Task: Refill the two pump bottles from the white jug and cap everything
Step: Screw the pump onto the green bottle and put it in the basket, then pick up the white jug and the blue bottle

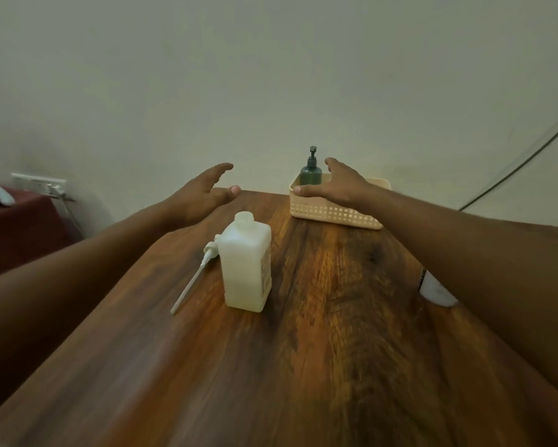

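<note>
Upright white bottle (248,262), neck uncapped; beside it a pump (196,272) lies tube toward camera. Beyond, left hand (203,195) and right hand (335,185) spread, empty.

One white square bottle (248,264) stands uncapped on the table (335,333). One loose white pump (195,272) lies just left of that bottle. One beige basket (332,214) sits beyond and right of the bottle, holding one green pump bottle (310,172). Two hands: left (203,195), right (338,185). One white object (437,290), perhaps the jug, shows right of the bottle.
</note>
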`<state>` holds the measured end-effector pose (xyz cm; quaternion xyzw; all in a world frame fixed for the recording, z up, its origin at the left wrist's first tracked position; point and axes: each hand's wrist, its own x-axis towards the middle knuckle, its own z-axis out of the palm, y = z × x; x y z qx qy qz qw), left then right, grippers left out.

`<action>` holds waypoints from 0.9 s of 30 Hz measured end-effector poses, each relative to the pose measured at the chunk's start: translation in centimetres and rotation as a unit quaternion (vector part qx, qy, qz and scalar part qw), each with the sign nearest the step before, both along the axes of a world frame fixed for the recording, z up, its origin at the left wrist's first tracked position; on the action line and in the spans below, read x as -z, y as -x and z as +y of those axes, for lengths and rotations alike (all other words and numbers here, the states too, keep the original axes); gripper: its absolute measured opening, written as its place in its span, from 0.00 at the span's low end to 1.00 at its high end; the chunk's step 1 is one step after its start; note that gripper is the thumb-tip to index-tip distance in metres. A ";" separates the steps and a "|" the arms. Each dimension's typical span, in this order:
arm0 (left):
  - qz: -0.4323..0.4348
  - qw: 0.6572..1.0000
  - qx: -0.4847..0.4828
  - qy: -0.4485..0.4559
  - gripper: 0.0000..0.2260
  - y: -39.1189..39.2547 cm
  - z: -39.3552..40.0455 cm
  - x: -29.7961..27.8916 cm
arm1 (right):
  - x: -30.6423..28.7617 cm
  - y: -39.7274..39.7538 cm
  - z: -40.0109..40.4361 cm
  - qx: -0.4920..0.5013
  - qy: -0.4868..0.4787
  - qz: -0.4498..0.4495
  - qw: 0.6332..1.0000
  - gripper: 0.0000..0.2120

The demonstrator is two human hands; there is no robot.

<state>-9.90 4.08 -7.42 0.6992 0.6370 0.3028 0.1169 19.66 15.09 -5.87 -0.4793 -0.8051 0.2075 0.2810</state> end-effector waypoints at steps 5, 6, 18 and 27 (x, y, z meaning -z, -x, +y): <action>-0.124 0.992 0.031 0.000 0.30 -1.1 -5.6 -0.1 | -0.7 -1.1 -5.4 0.039 0.007 -0.017 0.999 0.54; -0.146 0.989 0.034 0.002 0.32 -1.3 -6.8 -0.1 | -0.8 -1.3 -6.4 0.045 0.007 -0.019 0.999 0.56; -0.277 0.957 0.053 0.074 0.46 -7.3 -12.9 3.6 | -1.8 -4.5 -13.6 0.068 0.001 0.006 0.998 0.59; -0.351 0.934 -0.045 0.056 0.50 -9.2 -11.3 7.1 | -2.4 -8.6 -14.1 0.092 -0.012 0.056 0.994 0.57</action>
